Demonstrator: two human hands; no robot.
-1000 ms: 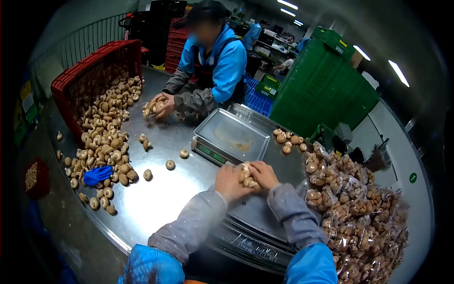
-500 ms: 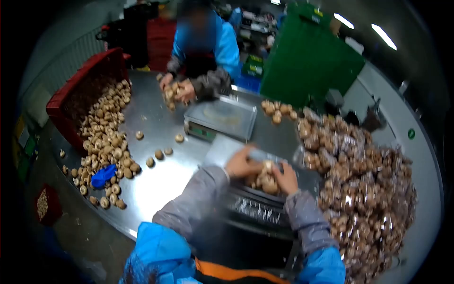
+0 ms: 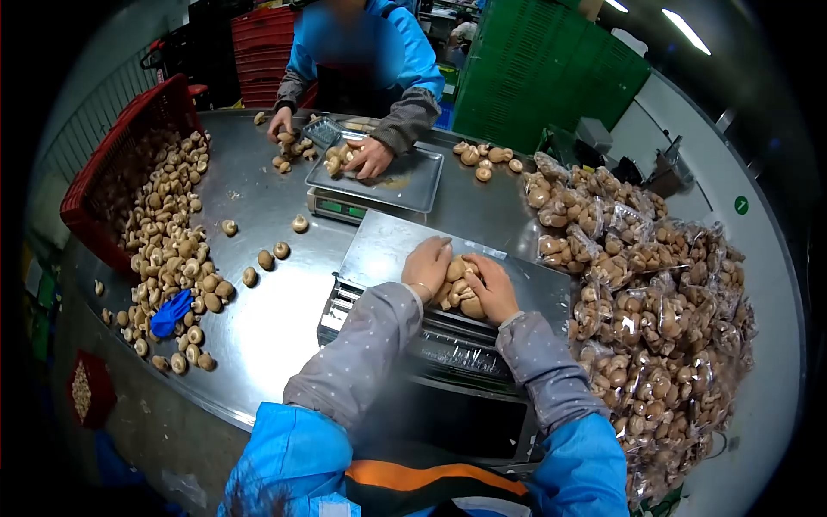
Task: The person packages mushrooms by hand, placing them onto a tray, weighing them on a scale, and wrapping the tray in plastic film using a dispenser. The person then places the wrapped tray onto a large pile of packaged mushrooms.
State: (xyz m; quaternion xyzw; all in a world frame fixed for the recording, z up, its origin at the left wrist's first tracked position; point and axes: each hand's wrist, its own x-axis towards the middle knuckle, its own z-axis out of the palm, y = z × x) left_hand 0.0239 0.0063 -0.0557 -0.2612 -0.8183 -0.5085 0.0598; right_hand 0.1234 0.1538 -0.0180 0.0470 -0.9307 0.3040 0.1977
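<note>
A cluster of brown mushrooms (image 3: 459, 291) sits at the front of a flat metal plate (image 3: 388, 239) on a machine. My left hand (image 3: 428, 265) cups the cluster from the left, its fingers close together. Against the right side presses my right hand (image 3: 492, 289), fingers bent over the caps. Whether a tray or film lies beneath the mushrooms is hidden. Below my wrists runs the machine's dark front edge (image 3: 457, 351), with shiny, crinkled clear material along it.
Loose mushrooms spill from a tipped red crate (image 3: 121, 164), a blue glove (image 3: 170, 314) among them. Across the table a co-worker's hand (image 3: 370, 158) holds mushrooms on a scale (image 3: 413, 183). Bagged mushrooms (image 3: 655, 336) are heaped at right; green crates (image 3: 543, 73) stand behind.
My hands have drawn closer together around the mushrooms. The co-worker has brought mushrooms onto the scale, with one hand now at a small pile beside it. My view has shifted slightly.
</note>
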